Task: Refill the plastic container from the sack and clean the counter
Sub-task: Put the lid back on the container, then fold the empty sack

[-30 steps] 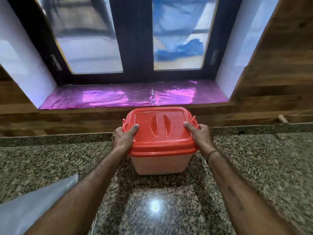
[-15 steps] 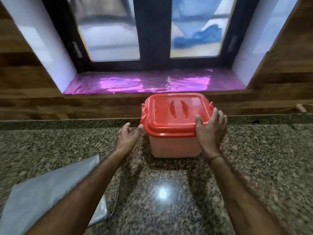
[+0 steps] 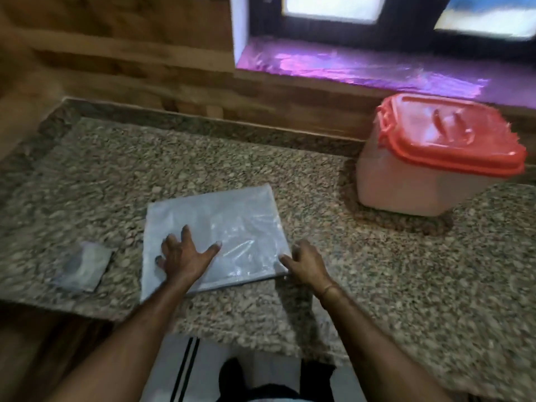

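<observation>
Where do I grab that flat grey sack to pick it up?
I'd pinch its near right corner, coming from the right. The sack lies flat on the counter, so its middle gives nothing to wrap around; only thin edges lift. The right hand sits at that corner, while the left hand presses flat on the sack.

Container lid (image 3: 446, 137) orange-red, tub (image 3: 400, 187) pale pink; sack (image 3: 220, 227) grey-white; counter (image 3: 377, 285) speckled brown granite; sill foil (image 3: 348, 68) magenta.
</observation>
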The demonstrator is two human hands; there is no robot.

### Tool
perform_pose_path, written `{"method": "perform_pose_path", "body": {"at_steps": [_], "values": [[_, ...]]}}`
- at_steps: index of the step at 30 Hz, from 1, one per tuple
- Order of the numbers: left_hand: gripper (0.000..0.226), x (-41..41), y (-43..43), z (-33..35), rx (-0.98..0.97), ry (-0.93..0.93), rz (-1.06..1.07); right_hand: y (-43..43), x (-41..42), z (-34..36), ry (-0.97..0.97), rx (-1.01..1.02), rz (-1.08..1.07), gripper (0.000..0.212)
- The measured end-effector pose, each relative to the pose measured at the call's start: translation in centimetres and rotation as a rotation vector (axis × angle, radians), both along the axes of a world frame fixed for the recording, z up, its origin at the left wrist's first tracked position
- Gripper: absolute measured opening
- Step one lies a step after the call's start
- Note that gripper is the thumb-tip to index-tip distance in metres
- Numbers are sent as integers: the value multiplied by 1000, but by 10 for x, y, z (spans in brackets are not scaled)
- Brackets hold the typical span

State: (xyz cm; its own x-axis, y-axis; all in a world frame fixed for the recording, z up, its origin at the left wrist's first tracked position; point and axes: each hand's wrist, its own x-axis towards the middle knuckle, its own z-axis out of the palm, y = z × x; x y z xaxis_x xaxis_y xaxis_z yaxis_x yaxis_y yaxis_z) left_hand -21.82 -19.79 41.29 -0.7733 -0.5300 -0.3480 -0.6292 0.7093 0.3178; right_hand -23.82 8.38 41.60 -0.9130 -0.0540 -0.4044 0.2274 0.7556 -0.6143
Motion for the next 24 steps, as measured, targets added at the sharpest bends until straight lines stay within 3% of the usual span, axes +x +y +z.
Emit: {"method": "perform_pose_path", "body": {"at_steps": [3,6,8,10,13,16,19,24], "values": [[121,22,-39,-25,64,-97,-35,-17,5,-30,-17,25,-72,48],[121,35,-48,-29,55,-124,-127,-28,9,-16,-61,11,-176,43],[117,40,-44,-24,60,-116,-163,-27,8,-11,-127,-195,-349,39],[113,46,-38,-18,74,-116,-189,-23,9,-9,-173,-558,-575,37],[105,56,-25,-8,-11,-121,-274,-18,19,-10,-277,-1058,-812,50],[99,62,-14,-3,-104,-105,-387,-34,39,-12,-311,-1247,-949,40],[96,64,-3,-2,-116,-105,-472,-72,58,-14,-414,-1151,-867,40],[74,41,0,4,45,-70,-523,-89,53,-29,-342,-676,-790,33]]}}
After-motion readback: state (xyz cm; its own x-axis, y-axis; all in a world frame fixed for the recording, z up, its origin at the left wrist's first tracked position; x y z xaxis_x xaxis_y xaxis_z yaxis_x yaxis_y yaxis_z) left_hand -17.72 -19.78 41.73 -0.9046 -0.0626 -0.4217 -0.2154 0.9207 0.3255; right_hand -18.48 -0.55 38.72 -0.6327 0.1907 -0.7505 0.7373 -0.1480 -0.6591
